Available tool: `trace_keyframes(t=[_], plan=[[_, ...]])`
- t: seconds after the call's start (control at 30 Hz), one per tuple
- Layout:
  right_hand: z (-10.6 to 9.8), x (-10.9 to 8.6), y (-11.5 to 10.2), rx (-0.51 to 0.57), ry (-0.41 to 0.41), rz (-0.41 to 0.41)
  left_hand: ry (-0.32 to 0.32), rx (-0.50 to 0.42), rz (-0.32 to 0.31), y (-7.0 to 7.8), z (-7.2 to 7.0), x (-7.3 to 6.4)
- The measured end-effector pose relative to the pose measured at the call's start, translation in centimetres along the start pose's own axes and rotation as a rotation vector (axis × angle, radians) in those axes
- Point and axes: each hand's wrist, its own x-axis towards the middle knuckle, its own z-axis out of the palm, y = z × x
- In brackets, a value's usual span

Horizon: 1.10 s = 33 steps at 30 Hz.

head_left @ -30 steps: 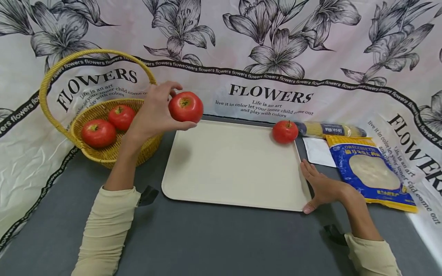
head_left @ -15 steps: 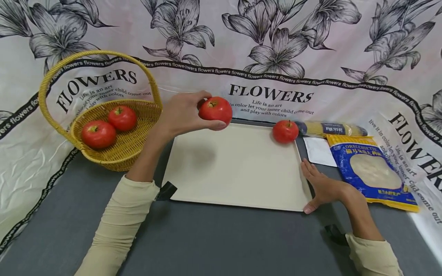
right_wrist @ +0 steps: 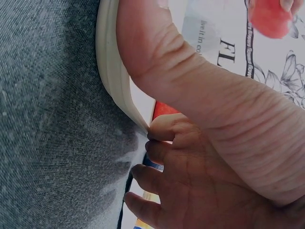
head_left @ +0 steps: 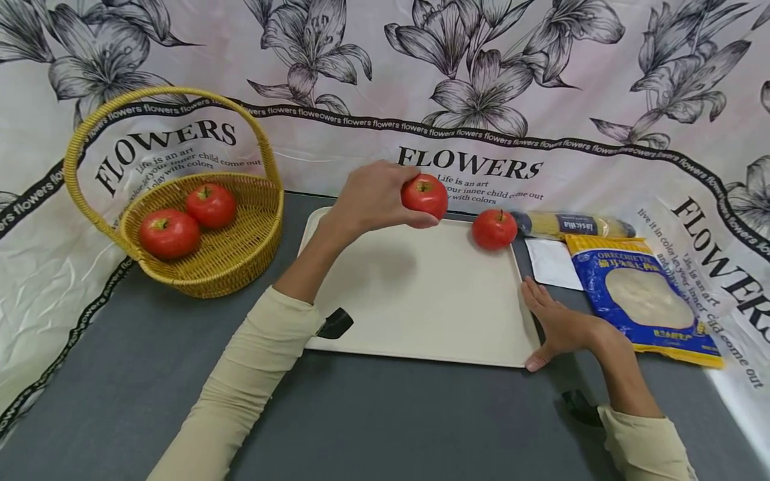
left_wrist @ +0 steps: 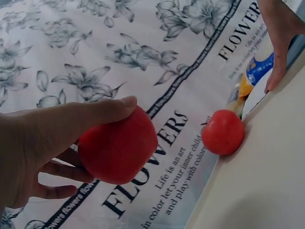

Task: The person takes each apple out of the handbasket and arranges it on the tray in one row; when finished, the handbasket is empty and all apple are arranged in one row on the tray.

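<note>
My left hand holds a red tomato between thumb and fingers, above the back part of a cream rectangular tray. The left wrist view shows the thumb lying over this tomato. Another tomato rests at the tray's back right corner, a short way to the right of the held one. My right hand rests against the tray's right edge with fingers extended. In the right wrist view, the thumb lies along the tray's rim.
A yellow woven basket with a tall handle stands at the left, two tomatoes inside. To the right lie a blue and yellow orecchiette bag, a pasta packet and a white packet. Floral cloth hangs behind.
My left hand has carried the tomato rightward from beside the basket, across the tray toward the tomato at its back right corner. The right hand has stayed at the tray's edge.
</note>
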Motion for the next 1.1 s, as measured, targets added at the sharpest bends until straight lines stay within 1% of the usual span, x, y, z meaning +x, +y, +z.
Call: trace_keyframes(t=[0.1,0.23,0.4,0.57,0.67,0.77,0.9,1.0,1.1], plan=[[0.0,0.0,0.0,0.01,-0.003,0.008,-0.006,0.052,-0.015,0.5,0.8,0.7],[0.0,0.1,0.0,0.032,-0.005,0.003,-0.018,0.093,-0.026,0.6,2.1,1.7],[0.0,0.0,0.1,0.027,-0.003,0.001,-0.044,0.094,-0.031,0.8,4.4,3.0],[0.1,0.1,0.2,0.017,-0.008,0.01,-0.024,0.092,-0.032,0.9,6.7,4.2],[0.0,0.1,0.1,0.02,-0.009,0.014,-0.014,0.07,-0.029,0.8,8.3,4.9],[-0.1,0.1,0.0,0.02,-0.011,0.014,-0.03,0.003,-0.048,0.5,10.1,5.3],[0.0,0.2,-0.1,0.017,-0.013,0.015,-0.071,-0.113,-0.087,0.2,12.3,5.2],[0.0,0.1,0.0,0.022,-0.014,0.017,-0.062,-0.135,-0.101,0.1,13.2,5.1],[0.0,0.0,0.1,0.026,-0.01,0.014,-0.033,-0.127,-0.101,0.2,13.6,5.1]])
